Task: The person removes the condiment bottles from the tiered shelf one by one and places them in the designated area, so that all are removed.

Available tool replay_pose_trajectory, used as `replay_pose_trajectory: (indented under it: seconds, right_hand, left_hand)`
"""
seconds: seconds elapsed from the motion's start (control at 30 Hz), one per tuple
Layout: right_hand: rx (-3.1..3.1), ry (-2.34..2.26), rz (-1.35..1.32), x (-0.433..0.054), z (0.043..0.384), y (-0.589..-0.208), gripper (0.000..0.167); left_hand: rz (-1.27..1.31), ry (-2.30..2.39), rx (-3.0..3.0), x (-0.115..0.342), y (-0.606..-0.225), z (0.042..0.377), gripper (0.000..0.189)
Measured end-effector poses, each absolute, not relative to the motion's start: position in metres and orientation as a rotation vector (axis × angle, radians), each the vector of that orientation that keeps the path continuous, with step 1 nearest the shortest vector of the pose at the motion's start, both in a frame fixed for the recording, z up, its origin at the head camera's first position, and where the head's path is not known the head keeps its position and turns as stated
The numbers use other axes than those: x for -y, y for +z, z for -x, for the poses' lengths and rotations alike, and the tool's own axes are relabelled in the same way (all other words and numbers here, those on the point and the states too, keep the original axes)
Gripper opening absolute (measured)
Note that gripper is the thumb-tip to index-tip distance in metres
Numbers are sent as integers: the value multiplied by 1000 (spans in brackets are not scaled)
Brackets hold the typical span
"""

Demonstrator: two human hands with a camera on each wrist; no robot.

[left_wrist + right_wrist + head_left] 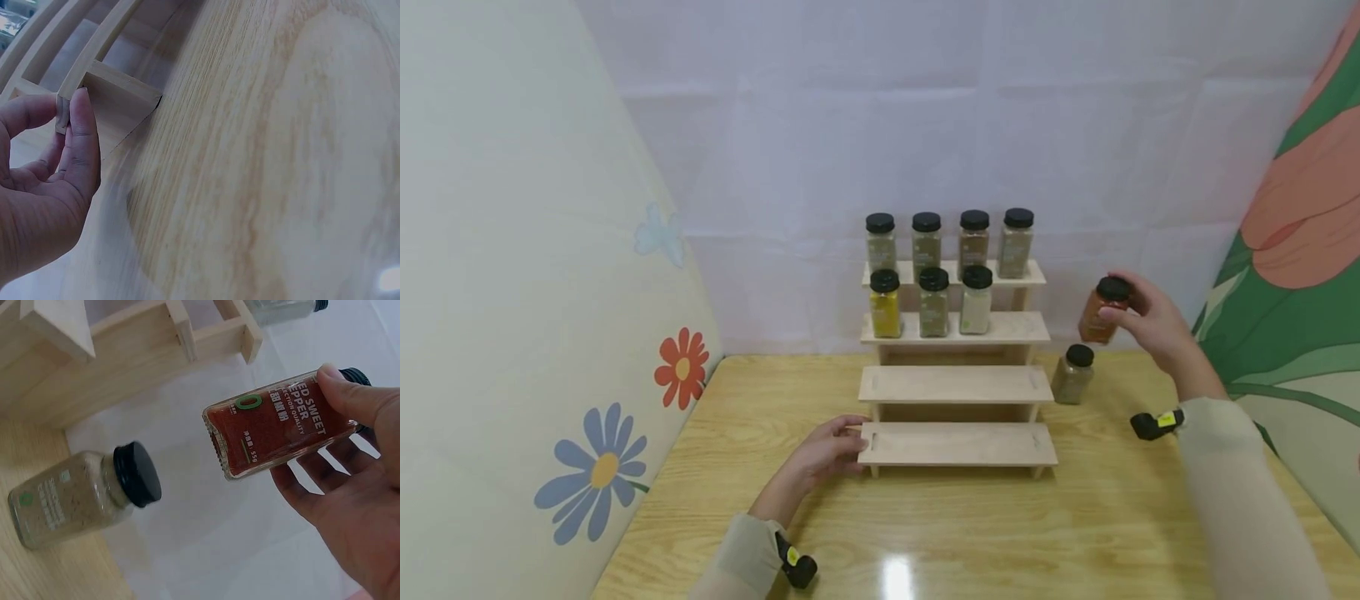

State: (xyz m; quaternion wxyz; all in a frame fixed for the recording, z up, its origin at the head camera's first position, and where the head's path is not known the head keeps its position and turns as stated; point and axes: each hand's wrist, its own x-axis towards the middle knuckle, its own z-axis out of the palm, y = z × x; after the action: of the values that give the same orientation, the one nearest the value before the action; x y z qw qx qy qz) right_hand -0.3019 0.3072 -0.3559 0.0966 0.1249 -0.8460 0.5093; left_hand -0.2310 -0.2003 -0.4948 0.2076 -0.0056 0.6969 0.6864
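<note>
My right hand [1156, 327] grips a glass spice jar of red powder [275, 425] with a black lid, holding it in the air right of the rack. The right wrist view shows "sweet pepper" wording on its label. Below it a jar of brownish spice [1072, 375] stands on the table beside the rack. With thumb and fingers my left hand [50, 162] pinches the left end of the lowest shelf of the wooden four-step rack [957, 443]. Several black-lidded jars stand on the top shelf; the second shelf bears a yellow jar [886, 310], a greenish jar [934, 308] and a pale jar [976, 307].
The wood-grain table [955, 533] extends in front of the rack and to both sides. A pale cloth [790, 167] hangs behind it. Flower-printed panels [602, 471] flank the table at left and right. The rack's two lower shelves bear no jars.
</note>
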Motion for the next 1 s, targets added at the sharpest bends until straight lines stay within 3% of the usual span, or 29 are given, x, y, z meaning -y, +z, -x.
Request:
replay_pose_trajectory:
  seconds: [0.4,1.0]
  right_hand:
    - [2442,1552,-423,-330,300,-377,58]
    - [2605,1473,-351,-346,296,-402,67]
  left_hand:
    - [9,1908,-1928,201,-495,232,54]
    - [15,1904,-1937,201,-497,233,54]
